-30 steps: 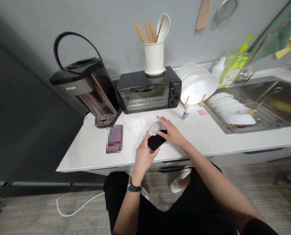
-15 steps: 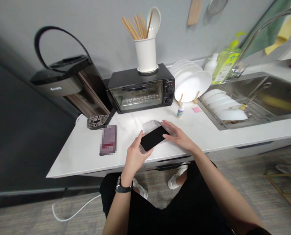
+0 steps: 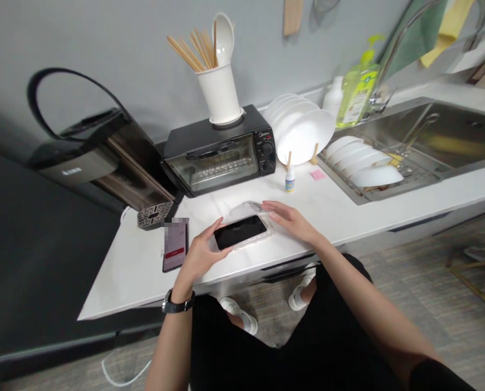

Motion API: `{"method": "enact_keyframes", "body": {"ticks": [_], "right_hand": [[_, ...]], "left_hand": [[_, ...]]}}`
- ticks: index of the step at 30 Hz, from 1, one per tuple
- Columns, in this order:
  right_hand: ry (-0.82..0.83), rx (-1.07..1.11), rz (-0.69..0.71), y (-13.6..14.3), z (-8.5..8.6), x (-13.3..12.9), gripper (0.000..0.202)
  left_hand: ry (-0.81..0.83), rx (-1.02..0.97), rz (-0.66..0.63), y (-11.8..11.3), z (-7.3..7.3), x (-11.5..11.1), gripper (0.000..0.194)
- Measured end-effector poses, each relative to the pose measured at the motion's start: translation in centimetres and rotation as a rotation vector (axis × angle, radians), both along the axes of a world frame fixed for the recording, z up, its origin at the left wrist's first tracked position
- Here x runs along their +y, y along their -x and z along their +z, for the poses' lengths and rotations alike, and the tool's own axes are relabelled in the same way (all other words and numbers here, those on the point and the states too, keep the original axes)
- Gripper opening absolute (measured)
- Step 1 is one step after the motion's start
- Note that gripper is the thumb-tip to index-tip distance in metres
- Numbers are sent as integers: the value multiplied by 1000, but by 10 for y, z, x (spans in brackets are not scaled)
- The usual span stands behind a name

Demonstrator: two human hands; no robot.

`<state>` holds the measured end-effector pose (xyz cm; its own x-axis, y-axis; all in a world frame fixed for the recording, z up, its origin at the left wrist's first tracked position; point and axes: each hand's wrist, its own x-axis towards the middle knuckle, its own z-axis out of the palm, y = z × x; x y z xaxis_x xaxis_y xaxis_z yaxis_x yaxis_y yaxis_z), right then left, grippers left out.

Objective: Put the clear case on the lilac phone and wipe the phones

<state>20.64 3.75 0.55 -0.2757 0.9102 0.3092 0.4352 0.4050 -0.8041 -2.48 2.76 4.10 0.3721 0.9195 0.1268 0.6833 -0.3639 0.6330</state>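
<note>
A black smartphone (image 3: 239,232) lies dark-screened on the counter, with clear plastic (image 3: 246,207), like a bag or pouch, around or beneath it; I cannot tell which. My left hand (image 3: 201,250) has a dark-strapped watch at the wrist. Its thumb and fingers grip the phone's left end from both sides. At the right end, my right hand (image 3: 289,220) rests with fingers stretched out, the fingertips at the plastic's upper right edge. Left of my left hand lies a second phone (image 3: 175,250), its screen lit and partly pixelated.
Behind stand a hot-water dispenser (image 3: 115,163), a toaster oven (image 3: 221,157) carrying a utensil holder (image 3: 220,92), and racked white plates (image 3: 305,136). A small bottle (image 3: 290,180) and pink paper (image 3: 317,174) are nearby. Bowls (image 3: 376,176) sit by the sink (image 3: 449,141) at right.
My right thumb has come off the phone's screen, and the right hand now sits at the plastic's edge. The camera view has shifted and tilted slightly. My left hand keeps its grip.
</note>
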Motion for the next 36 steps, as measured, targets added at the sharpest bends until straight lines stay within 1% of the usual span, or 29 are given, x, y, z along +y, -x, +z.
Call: {"method": "enact_keyframes", "body": {"ticks": [3,5,7,14,18,26,30,36], "right_hand": [[-54,-123,9,-4,-4,-1,49],[-68,-139,31,-6,-6,-1,61],[-83,-156,53,-9,-8,-1,67],[-101,-190,59,-14,-17,6,68],[-104,-198,65,-16,-18,8,70],[-114,-196,79,-17,-16,9,61],[-104,-196,61,-15,-18,7,62],[-98,-219,79,-12,-18,-1,59]], "left_hand": [[-7,44,-43,-4,1,0,62],[-4,74,-70,-6,3,0,58],[-3,96,-83,-8,4,-1,53],[22,172,-143,-15,4,8,44],[17,178,-175,-19,2,15,44],[-5,204,-242,-21,-10,20,44],[-35,211,-210,-23,-12,12,42],[-81,241,-113,-23,-13,-18,38]]}}
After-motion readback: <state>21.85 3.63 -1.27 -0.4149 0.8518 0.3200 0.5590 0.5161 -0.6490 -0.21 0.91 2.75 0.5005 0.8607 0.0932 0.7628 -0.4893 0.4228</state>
